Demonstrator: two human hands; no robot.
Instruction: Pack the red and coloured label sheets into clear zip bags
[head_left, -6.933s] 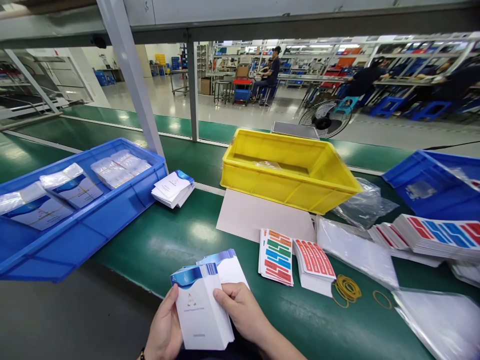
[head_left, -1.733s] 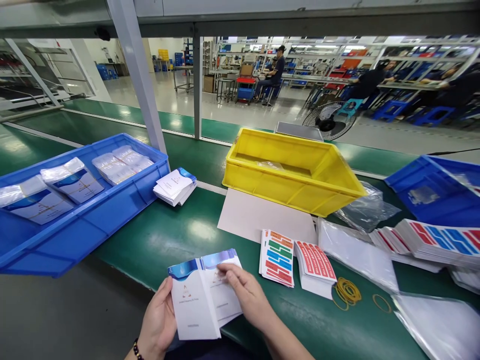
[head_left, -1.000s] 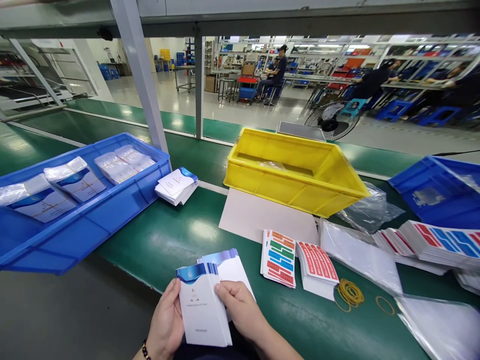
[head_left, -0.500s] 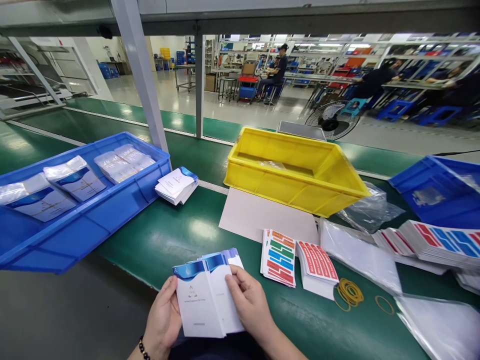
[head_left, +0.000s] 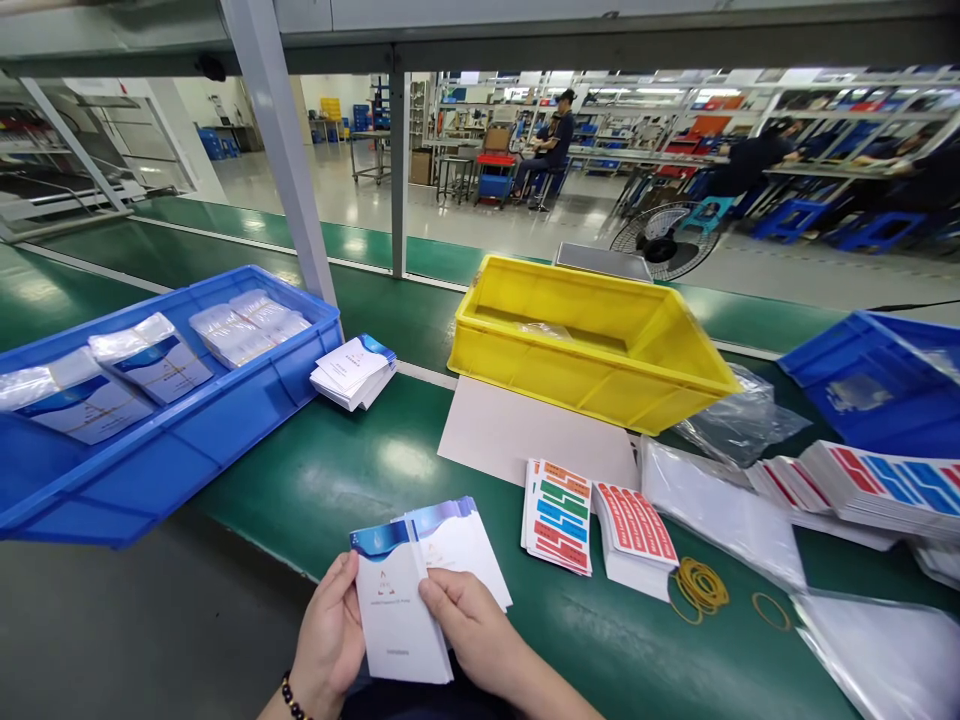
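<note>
Head view: the left hand (head_left: pixel 330 635) is closed around the left edge of upright-held white booklets (head_left: pixel 401 620) with blue tops, near the counter's front edge. The right hand (head_left: pixel 476 625) pinches their right edge, thumb in front. Just behind, a fanned stack (head_left: pixel 471 548) of similar booklets lies on the green counter (head_left: pixel 360 470), its lower part blocked from sight by the held ones and the right hand.

Farther back on the left, a loose pile (head_left: pixel 351 370) sits beside a long blue bin (head_left: pixel 187 440) holding banded bundles (head_left: pixel 169 370). A pale metal post (head_left: pixel 281 150) rises behind this bin. At centre, a yellow bin (head_left: pixel 585 385) stands at the far edge of a blank sheet (head_left: pixel 525 430). To the right of the hands are colourful sticker sheets (head_left: pixel 559 515), a red-printed stack (head_left: pixel 637 530), yellowish rubber bands (head_left: pixel 699 588) and clear plastic bags (head_left: pixel 720 505). Beyond the counter are a fan (head_left: pixel 661 245) and seated people (head_left: pixel 551 145).
</note>
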